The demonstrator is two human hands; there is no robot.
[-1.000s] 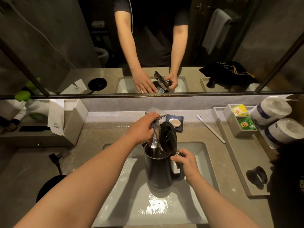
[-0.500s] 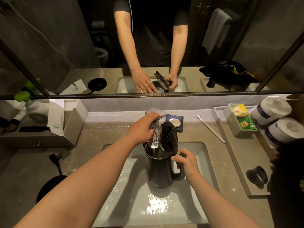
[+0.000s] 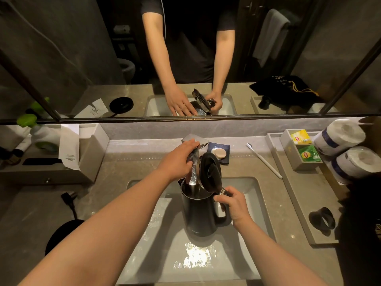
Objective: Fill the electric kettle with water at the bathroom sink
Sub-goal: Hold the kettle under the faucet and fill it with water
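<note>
**Kettle under running tap, lid up**

Kettle (image 3: pixel 201 213) upright in sink basin (image 3: pixel 253 205), long axis vertical, mouth up, directly below faucet (image 3: pixel 194 150). Dark matte cylindrical body, slight taper. Round hinged lid (image 3: pixel 210 172) flipped open, standing near vertical on the handle side, black underside toward camera. Handle toward right, spout side toward left-rear. Water stream (image 3: pixel 192 174) falling from faucet spout into open mouth; lid sits just beside the stream, not blocking it.

Right hand (image 3: pixel 233 205) wrapped around handle top, fingers curled shut on it, thumb near the lid hinge. Left hand (image 3: pixel 177 162) on faucet lever, fingers pressed together and draped over the flat chrome top; left forearm crosses the basin's left half.

Basin rectangular, pale glossy, wet; bright light glare on its floor in front of kettle. Countertop (image 3: pixel 115 174) mottled grey-brown stone.

Around: small dark dish with round soap (image 3: pixel 219 152) just right of faucet. White toothbrush (image 3: pixel 263 161) lying diagonally, right of basin. Grey tray (image 3: pixel 296 203) further right with black ring-shaped item (image 3: pixel 322 218), box of yellow and green tea bags (image 3: pixel 303 148). Two toilet paper rolls (image 3: pixel 346 149) at far right. Round black kettle base (image 3: pixel 61 234) with plug on counter at left, partly hidden by left arm. Folded paper card (image 3: pixel 69 147) on left-hand box. Mirror (image 3: pixel 82 58) above reflects both arms and open kettle.
</note>
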